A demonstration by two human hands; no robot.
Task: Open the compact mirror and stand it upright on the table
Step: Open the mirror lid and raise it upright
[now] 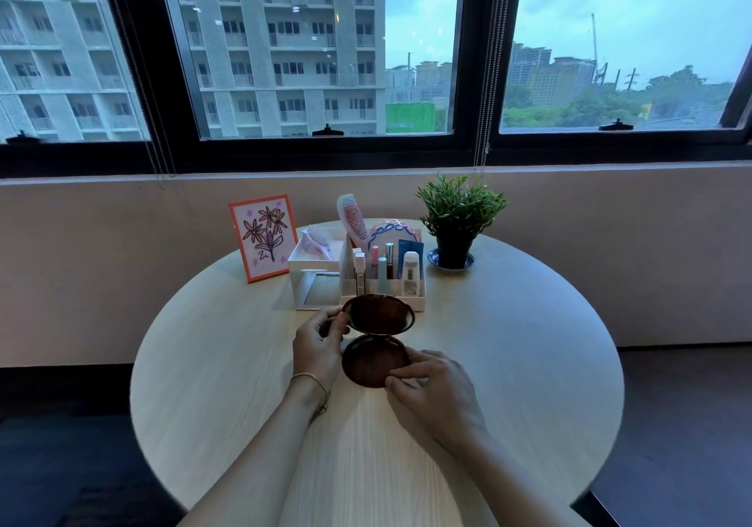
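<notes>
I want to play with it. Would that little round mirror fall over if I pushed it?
Probably. The compact mirror looks thin and hinged, so its raised lid could flop or tip. Its glossy shell may be slippery. Both the left hand and right hand steady it.

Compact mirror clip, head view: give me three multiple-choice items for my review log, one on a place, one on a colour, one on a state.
1. Where does the potted plant stand, seen from the camera?
A. at the table's far right
B. at its near left
C. on the floor

2. What colour is the picture frame around the flower drawing?
A. black
B. orange
C. green

3. What state is the compact mirror in?
A. shut
B. open, in both hands
C. open, standing alone

Answers: 1 A, it stands right of the organiser. 2 B, its border is orange. 3 B, the lid is swung up, the left hand on it and the right hand on the base.
</notes>
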